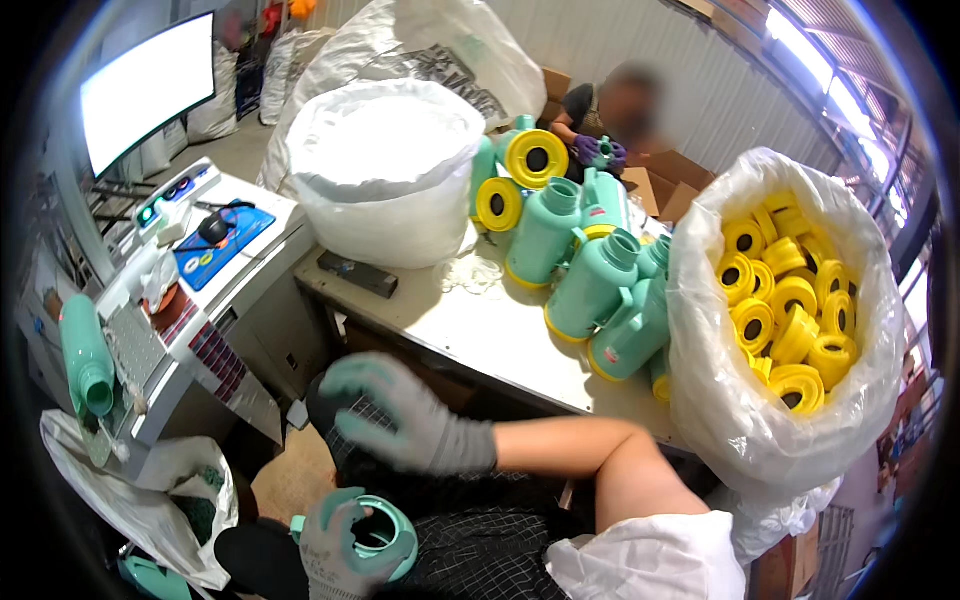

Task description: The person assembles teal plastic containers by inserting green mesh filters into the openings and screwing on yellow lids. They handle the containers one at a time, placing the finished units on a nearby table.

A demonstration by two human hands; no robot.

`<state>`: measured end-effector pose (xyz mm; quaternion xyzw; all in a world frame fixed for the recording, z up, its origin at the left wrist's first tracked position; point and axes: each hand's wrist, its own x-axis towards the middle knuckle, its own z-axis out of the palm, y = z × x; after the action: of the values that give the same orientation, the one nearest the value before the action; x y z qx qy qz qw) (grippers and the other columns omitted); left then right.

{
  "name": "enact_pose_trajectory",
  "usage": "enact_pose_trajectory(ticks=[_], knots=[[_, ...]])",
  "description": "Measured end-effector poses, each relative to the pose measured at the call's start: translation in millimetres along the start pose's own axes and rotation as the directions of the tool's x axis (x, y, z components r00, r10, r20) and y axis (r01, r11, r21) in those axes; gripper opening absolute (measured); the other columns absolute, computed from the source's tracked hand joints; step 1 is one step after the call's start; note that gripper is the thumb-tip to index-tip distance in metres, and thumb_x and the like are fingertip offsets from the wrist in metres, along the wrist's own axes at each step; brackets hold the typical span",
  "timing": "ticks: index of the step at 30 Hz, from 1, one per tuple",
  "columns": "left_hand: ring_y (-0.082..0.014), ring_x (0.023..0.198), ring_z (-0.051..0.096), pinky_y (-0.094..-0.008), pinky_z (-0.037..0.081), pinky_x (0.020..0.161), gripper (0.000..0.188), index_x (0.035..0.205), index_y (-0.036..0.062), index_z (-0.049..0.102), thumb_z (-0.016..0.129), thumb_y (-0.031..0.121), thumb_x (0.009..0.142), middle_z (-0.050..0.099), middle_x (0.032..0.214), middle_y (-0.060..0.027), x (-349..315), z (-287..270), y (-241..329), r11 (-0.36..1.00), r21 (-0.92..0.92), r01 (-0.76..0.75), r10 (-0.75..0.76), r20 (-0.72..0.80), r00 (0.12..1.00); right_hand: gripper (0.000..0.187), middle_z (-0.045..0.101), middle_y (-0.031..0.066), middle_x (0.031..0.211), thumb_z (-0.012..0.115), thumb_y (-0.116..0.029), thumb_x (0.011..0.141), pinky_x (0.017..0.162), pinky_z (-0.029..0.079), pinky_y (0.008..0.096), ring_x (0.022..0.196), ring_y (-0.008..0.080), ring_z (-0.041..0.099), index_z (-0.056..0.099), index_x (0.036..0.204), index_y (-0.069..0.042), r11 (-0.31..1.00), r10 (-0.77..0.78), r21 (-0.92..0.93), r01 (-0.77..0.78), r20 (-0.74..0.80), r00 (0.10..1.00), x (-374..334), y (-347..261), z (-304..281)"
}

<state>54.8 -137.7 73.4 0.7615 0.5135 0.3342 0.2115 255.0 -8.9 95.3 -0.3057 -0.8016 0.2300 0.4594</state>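
Note:
Low in my lap, my left hand (342, 550), in a grey glove, grips a teal flask shell (405, 545) whose round open mouth faces up. My right hand (385, 412), gloved in grey and teal, hangs over my thigh a little above the shell. Its fingers are spread and slightly curled, with nothing visible in them; motion blurs it somewhat. Ahead on the white table (470, 330) stand several teal thermos jugs (590, 287) with yellow bases. Two lie with their round yellow bottoms (537, 159) facing me.
At right, a clear plastic bag (705, 330) holds many yellow ring parts (793, 295). A white sack (385, 225) stands on the table beside a dark bar (357, 273). Left are a monitor (150, 90), a teal shell (85, 345) and an open sack (110, 490). A co-worker (590, 115) sits beyond.

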Motion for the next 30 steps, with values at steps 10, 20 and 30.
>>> enact_pose_trajectory(ticks=[10,20,30], knots=[[-0.0336,0.087,0.065,-0.0464,0.053,0.078,0.051,0.101,0.0056,0.058,0.085,0.027,0.063,0.061,0.096,-0.0124,2,10,-18,0.991,0.120,-0.065,0.079,-0.111,0.991,0.043,0.073,0.0202,0.118,0.067,-0.039,0.091,0.091,0.055,0.0444,0.109,0.0354,0.070,0.071,0.120,-0.008,0.066,-0.008,-0.838,-0.542,-0.544,0.839,36,-8,-473],[-0.0347,0.096,0.065,-0.0473,0.050,0.086,0.061,0.107,0.0067,0.062,0.089,0.035,0.060,0.063,0.103,-0.0117,5,2,-8,0.993,0.118,-0.017,0.023,-0.053,0.998,0.066,0.045,0.0162,0.157,0.073,-0.041,0.092,0.104,0.052,0.0498,0.139,0.0390,0.052,0.053,0.148,-0.014,-0.811,0.031,0.129,-0.570,-0.964,-0.263,-191,-91,-522],[-0.0324,0.102,0.066,-0.0463,0.052,0.089,0.063,0.113,0.0084,0.061,0.089,0.032,0.063,0.063,0.107,-0.0103,-2,-1,-18,0.997,0.061,0.052,-0.049,-0.042,0.998,0.043,0.061,0.0146,0.132,0.070,-0.040,0.091,0.096,0.054,0.0465,0.122,0.0356,0.061,0.068,0.125,-0.015,-0.499,-0.040,-0.385,-0.776,-0.885,0.465,-96,-40,-478]])
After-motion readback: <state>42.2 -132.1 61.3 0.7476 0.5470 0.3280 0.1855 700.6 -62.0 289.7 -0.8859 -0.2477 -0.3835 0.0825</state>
